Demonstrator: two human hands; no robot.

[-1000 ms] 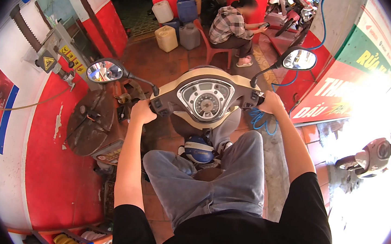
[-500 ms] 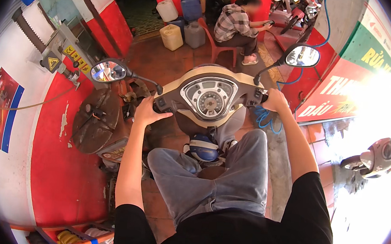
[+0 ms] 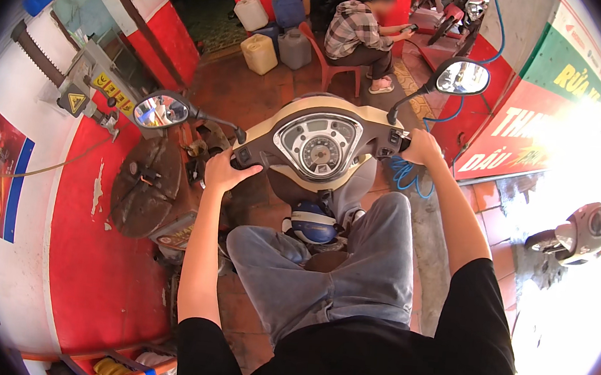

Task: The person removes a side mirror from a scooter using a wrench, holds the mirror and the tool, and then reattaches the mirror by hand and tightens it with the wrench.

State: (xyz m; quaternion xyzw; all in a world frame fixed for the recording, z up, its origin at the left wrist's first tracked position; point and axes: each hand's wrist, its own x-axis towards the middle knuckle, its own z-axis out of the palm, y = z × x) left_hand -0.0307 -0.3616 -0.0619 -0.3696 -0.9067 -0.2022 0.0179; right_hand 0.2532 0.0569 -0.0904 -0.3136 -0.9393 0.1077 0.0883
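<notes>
I sit astride a scooter with a cream and dark brown handlebar cover in front of me. Its round speedometer faces up at me. My left hand is closed round the left handlebar grip, with the thumb stretched along the inner side below the switches. Round the right handlebar grip my right hand is closed too, its fingers partly hidden. A blue and white helmet rests between my knees, under the handlebar. Mirrors stand out on the left and right.
Ahead, a person sits on a red plastic chair, holding a phone. Plastic canisters stand beside them. A round tyre-changer table is close on my left. A blue hose lies to the right; another scooter stands outside.
The surroundings and handlebar have shifted slightly up and left in the picture. Both hands stay on the grips.
</notes>
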